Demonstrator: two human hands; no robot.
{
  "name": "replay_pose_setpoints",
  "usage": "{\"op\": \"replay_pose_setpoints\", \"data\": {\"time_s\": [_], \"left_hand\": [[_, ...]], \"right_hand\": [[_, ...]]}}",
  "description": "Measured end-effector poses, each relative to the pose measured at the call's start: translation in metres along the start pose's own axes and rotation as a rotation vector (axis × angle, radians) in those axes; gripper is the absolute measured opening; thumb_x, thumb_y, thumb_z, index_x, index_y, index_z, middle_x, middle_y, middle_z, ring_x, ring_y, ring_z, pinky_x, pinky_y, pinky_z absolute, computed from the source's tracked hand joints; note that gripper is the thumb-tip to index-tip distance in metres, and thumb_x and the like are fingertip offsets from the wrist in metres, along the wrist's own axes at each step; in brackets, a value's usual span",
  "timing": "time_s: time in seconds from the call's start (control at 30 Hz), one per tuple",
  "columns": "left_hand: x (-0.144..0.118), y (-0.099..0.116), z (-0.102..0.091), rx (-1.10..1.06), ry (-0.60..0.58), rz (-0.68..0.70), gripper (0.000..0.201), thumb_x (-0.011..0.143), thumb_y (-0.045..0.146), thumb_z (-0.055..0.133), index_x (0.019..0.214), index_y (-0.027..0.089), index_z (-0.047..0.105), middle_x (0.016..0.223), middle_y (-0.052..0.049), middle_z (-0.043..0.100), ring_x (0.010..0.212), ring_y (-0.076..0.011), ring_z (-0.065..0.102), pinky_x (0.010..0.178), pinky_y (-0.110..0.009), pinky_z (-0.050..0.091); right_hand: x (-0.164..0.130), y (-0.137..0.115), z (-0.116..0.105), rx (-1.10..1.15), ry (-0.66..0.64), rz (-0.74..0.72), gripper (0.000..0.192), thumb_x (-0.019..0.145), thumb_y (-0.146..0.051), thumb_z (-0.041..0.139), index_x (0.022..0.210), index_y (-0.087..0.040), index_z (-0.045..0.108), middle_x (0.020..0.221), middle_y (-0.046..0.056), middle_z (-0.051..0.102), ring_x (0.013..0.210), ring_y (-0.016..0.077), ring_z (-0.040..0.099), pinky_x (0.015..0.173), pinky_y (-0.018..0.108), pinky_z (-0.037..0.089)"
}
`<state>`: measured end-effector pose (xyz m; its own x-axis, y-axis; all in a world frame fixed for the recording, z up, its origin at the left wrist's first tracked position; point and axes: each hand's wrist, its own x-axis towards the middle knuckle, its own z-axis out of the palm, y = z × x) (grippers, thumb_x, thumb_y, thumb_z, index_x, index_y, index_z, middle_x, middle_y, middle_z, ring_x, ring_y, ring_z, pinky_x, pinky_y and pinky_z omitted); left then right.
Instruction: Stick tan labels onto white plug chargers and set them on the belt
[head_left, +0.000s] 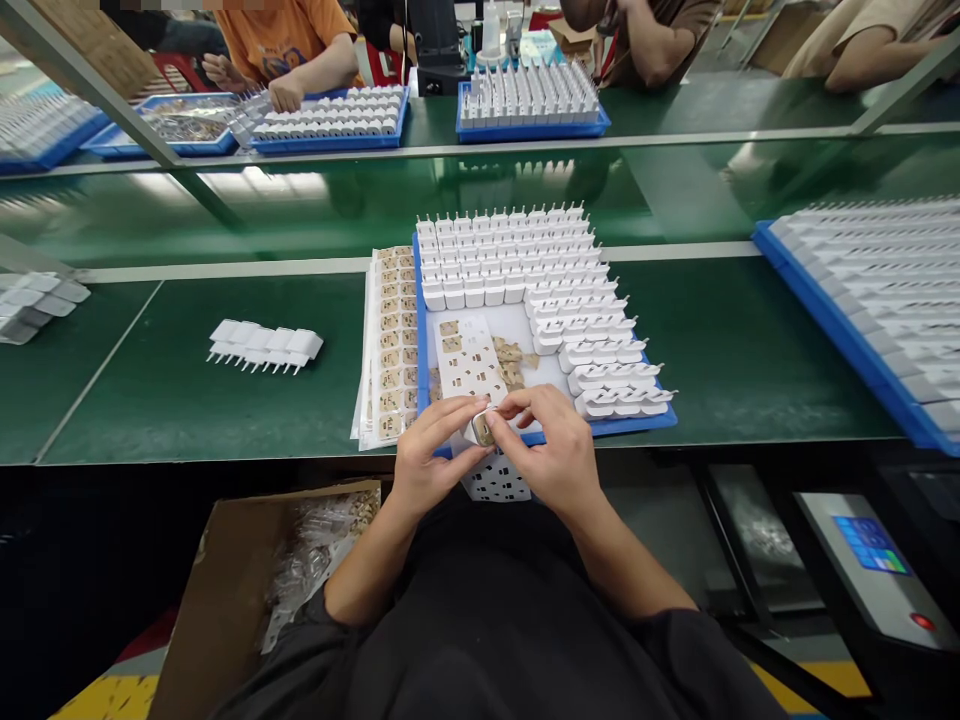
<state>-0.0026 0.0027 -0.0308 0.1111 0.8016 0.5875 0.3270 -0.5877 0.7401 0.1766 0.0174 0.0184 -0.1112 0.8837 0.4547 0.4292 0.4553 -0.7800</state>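
- Risk, biggest first: I could knock the near blue tray (643,420)'s front row of white plugs (624,402); cause, the right hand (551,440) working just beside it.
- The spotted sheet (469,365) could get dragged, since it lies right by the left hand (427,450).
- The small white piece (473,433) could slip or twist: only fingertips hold it. It's over the tray's near edge, brown face up; left fingers pinch it, right thumb and forefinger close on its upper edge.
- Containers, same order: cardboard box (210,580) at lower left, clear plastic bags (311,535) inside.
- Right-hand blue tray (832,330): packed with white rows.
- Near tray: white plugs at back and right, then sheet, then loose brown bits (511,362).
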Motion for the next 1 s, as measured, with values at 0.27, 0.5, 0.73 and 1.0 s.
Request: {"op": "replay_pose_setpoints", "data": {"time_s": [0.27, 0.5, 0.73, 1.0], "left_hand": [[-0.004, -0.001, 0.009, -0.093, 0.144, -0.019, 0.05, 0.08, 0.016, 0.081, 0.127, 0.027, 0.066, 0.125, -0.009, 0.072, 0.121, -0.0268, 0.067, 0.106, -0.047, 0.056], [-0.004, -0.001, 0.018, -0.008, 0.166, 0.11, 0.053, 0.08, 0.009, 0.079, 0.126, 0.028, 0.062, 0.126, -0.008, 0.069, 0.124, -0.0264, 0.064, 0.107, -0.052, 0.054], [-0.001, 0.0, 0.018, 0.099, 0.176, 0.181, 0.05, 0.081, 0.012, 0.079, 0.124, 0.029, 0.06, 0.124, -0.007, 0.069, 0.122, -0.0261, 0.066, 0.102, -0.051, 0.059], [-0.003, -0.003, 0.017, -0.007, 0.178, 0.136, 0.053, 0.079, 0.011, 0.081, 0.124, 0.03, 0.062, 0.125, -0.007, 0.07, 0.123, -0.0266, 0.065, 0.105, -0.052, 0.056]], "right_hand": [[-0.003, 0.013, -0.001, 0.534, -0.233, 0.237, 0.023, 0.089, -0.031, 0.071, 0.11, -0.027, 0.063, 0.118, 0.006, 0.064, 0.112, 0.0221, 0.064, 0.086, 0.033, 0.059], [-0.01, 0.008, 0.022, 0.837, -0.119, 0.341, 0.012, 0.088, -0.025, 0.069, 0.098, -0.027, 0.064, 0.114, 0.004, 0.065, 0.117, 0.0206, 0.061, 0.09, 0.032, 0.054], [-0.007, 0.005, 0.026, 0.799, -0.06, 0.37, 0.011, 0.084, -0.031, 0.07, 0.09, -0.026, 0.061, 0.108, 0.004, 0.067, 0.11, 0.022, 0.064, 0.09, 0.034, 0.054], [-0.008, 0.008, 0.028, 0.844, -0.047, 0.368, 0.004, 0.083, -0.026, 0.069, 0.086, -0.026, 0.067, 0.105, 0.003, 0.07, 0.111, 0.0219, 0.065, 0.1, 0.038, 0.051]]}}
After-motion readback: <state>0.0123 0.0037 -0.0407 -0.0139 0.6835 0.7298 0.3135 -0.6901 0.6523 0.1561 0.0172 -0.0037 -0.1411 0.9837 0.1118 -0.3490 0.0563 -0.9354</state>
